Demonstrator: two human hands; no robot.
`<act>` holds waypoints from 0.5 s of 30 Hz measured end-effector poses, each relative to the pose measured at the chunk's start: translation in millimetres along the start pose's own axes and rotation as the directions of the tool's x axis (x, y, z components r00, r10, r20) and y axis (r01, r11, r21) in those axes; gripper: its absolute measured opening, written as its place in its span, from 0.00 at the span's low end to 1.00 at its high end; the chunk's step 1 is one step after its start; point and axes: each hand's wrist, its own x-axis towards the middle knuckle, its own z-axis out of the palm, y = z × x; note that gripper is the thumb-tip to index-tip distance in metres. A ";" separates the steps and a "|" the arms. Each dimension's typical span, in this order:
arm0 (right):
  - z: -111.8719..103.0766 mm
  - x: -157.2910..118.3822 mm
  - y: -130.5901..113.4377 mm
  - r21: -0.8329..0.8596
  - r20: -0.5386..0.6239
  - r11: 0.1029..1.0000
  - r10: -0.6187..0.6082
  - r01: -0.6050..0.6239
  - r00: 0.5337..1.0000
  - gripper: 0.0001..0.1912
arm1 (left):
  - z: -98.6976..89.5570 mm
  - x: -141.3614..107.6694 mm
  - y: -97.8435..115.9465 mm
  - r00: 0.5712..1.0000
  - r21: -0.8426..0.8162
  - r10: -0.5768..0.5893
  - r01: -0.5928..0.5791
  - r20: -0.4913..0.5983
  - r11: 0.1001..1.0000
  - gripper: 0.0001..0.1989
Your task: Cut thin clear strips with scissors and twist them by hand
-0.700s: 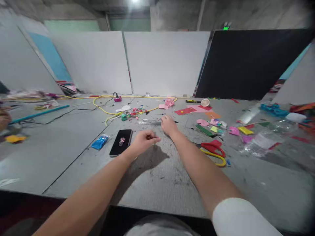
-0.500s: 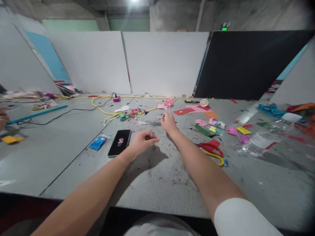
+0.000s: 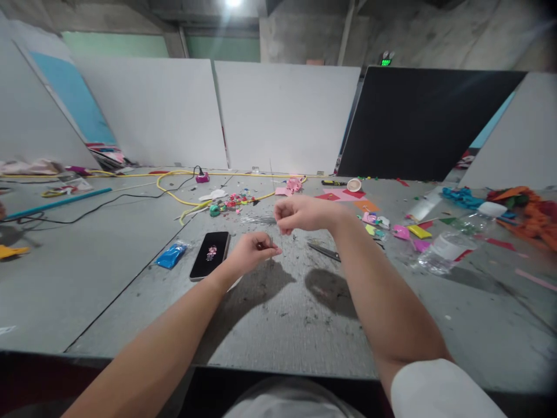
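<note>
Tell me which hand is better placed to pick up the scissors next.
Right, most likely. The scissors show beside the right forearm, nearer the right hand, though that hand seems to hold a thin wire and may need freeing. The left hand is farther off, beside the phone.

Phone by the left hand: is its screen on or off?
On: the phone beside the left hand shows a small pinkish image with pale marks beneath it, against black.
</note>
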 end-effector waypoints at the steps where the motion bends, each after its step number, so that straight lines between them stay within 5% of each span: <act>1: 1.9 -1.7 -4.3 -0.027 0.042 0.999 0.026 -0.025 0.999 0.08 | 0.2 0.3 -0.3 1.000 0.004 0.000 0.000 0.004 1.000 0.20; 15: 2.9 10.2 12.9 0.067 0.222 0.993 0.078 -0.095 0.972 0.07 | -3.9 6.8 -9.2 0.993 -0.084 -0.022 0.032 0.117 0.996 0.19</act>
